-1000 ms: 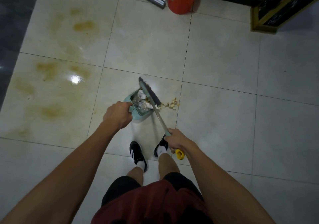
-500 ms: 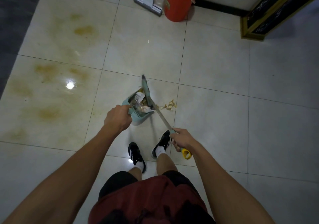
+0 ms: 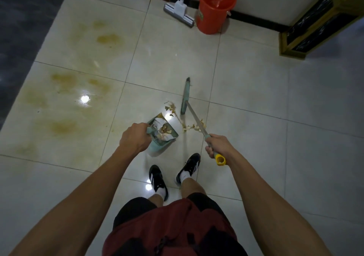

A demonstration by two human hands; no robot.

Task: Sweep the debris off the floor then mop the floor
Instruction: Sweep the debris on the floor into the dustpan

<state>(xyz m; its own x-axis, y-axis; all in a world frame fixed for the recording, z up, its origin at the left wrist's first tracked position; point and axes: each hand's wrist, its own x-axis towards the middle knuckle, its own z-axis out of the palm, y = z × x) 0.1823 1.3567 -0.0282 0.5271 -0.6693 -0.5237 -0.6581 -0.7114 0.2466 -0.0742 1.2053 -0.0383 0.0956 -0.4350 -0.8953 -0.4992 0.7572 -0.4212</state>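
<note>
Debris (image 3: 194, 126) lies scattered just beside the dustpan (image 3: 161, 135), partly inside it. Left hand (image 3: 135, 139) grips the dustpan handle; right hand (image 3: 217, 144) grips the broom (image 3: 185, 96). Sweeping is unfinished; next, brush the crumbs in.

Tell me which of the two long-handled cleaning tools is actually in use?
The broom, its handle gripped by the right hand, its head down by the scraps. The mop stands untouched against the far wall beside the orange bucket.
</note>
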